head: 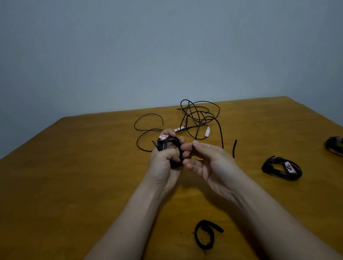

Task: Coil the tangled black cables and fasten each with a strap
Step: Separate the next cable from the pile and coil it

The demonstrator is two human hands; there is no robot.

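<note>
- While the left hand (164,162) grips a half-wound coil (171,148) of black cable, fingers and thumb curled round its turns, the right hand (209,163) meets it just to the right. Both are raised above the middle of the desk (69,187).
- Right hand: thumb and fingertips pinch a single strand of the loose cable (198,115) just beside the coil. The other fingers are loosely bent, and the palm faces the camera.
- Half-wound coil: held upright in the left hand, with a white-and-red tag (163,137) at its top beside the index finger. Short cable ends stick out on its left side.
- Loose cable: a tangle of open loops lying on the desk just beyond both hands and spreading to either side of them. Whether it is one cable or several cannot be told. A second tag (207,131) and a third tag (179,128) sit among the strands.
- Strap (206,237): black, curled into a loop, flat on the desk near the camera between the two forearms, well apart from the hands.
- Bundled coil (281,169): on the desk to the right of the right hand, bound at its left end and bearing a white label. Two further coils (342,145) lie at the right edge, partly cut off.
- Wall (160,39): plain grey-blue, behind the far edge of the desk.
</note>
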